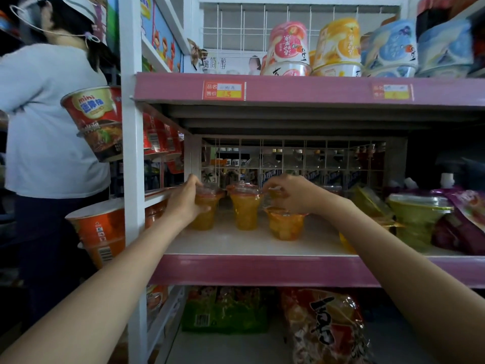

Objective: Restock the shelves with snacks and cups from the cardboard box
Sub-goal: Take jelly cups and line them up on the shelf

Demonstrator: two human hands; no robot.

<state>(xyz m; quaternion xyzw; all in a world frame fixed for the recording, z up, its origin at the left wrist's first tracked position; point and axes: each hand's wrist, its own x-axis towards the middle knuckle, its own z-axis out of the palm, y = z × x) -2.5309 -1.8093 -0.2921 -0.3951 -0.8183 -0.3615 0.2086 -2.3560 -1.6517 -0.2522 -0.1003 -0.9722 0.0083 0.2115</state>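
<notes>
- here, the left hand (183, 200) is wrapped round the upper body of the leftmost orange jelly cup (204, 211), fingers curled about it just under the lid.
- the right hand (291, 193) has its fingertips pinched at a cup rim behind the front cup; whether it truly holds that back cup (275, 191) i cannot tell, as the hand covers most of it.
- between the two hands stands a middle cup (245, 211), upright and untouched; a front cup (284, 224) sits just below the right hand, nearer the shelf edge.
- all the cups rest on the white middle shelf (236, 245), at its left end, close together.
- judging by looks, these are light, thin plastic cups with film lids: rigid enough to grip, but likely to dent if squeezed and smooth enough to slip. best taken round the flared upper wall or under the rim, not by the film.
- to the right lie green cups (417, 214); the cardboard box is not in view.
</notes>
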